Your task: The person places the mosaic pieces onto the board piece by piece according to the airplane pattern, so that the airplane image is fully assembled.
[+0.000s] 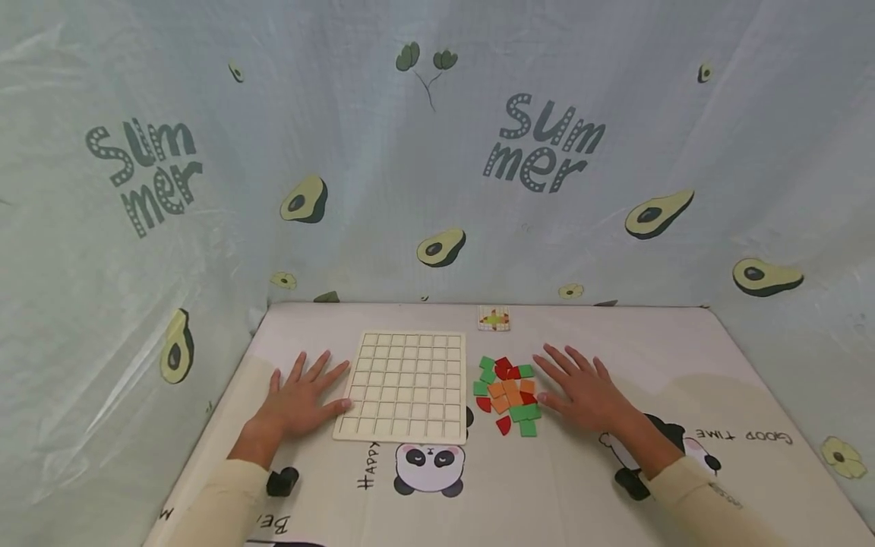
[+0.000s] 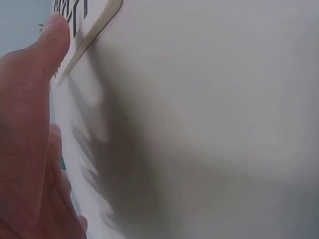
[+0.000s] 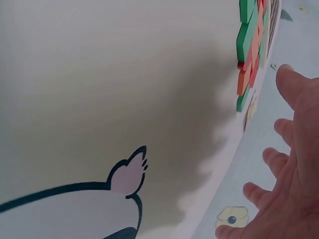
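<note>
A pale wooden grid board with square cells lies on the table, its cells bare. My left hand is spread beside the board's left edge, thumb at the edge; in the left wrist view the thumb overlaps the board's corner. To the right of the board lies a loose pile of green, orange and red tiles, some square and some quarter-round. My right hand, fingers spread, is just right of the pile and holds nothing. In the right wrist view, the pile lies beyond the thumb.
A small pattern card with a coloured design lies behind the tiles near the table's back edge. The tablecloth carries panda prints. Curtains printed with avocados hang at the back and both sides.
</note>
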Available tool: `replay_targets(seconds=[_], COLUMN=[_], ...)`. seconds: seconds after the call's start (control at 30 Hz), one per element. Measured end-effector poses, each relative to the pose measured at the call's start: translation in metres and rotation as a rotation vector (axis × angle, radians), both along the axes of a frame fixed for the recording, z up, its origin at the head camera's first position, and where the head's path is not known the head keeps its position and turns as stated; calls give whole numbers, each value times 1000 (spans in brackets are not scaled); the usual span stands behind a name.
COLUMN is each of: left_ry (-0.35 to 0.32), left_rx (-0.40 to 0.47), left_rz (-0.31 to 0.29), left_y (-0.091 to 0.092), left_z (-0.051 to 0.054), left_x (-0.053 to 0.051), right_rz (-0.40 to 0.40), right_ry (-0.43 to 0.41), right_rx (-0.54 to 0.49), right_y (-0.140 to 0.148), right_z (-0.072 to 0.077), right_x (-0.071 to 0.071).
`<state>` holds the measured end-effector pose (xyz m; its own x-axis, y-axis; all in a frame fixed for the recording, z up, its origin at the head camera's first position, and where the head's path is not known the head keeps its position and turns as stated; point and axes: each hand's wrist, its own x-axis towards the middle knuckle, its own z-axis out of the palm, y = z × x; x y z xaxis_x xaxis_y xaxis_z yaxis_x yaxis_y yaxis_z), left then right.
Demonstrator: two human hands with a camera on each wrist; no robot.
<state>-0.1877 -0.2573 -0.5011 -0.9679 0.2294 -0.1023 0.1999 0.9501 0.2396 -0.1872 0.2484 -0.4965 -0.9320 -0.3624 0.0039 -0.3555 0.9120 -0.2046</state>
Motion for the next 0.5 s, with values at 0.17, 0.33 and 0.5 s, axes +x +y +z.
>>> replay_targets(seconds=[0.17,0.33,0.5], left_ry=[-48,-84,-95], left_rx=[20,7,9], left_rz=[6,16,13], left_y=[-1,-1,0], left_z=[-1,-3,-5], left_x=[-2,-2,-6], right_rz=[19,38,49], right_ry=[-21,-17,-2], right_rx=[-52,-54,-48], right_y=[1,3,6], right_z=[-1,-3,-6], right_x=[-1,-4,-10])
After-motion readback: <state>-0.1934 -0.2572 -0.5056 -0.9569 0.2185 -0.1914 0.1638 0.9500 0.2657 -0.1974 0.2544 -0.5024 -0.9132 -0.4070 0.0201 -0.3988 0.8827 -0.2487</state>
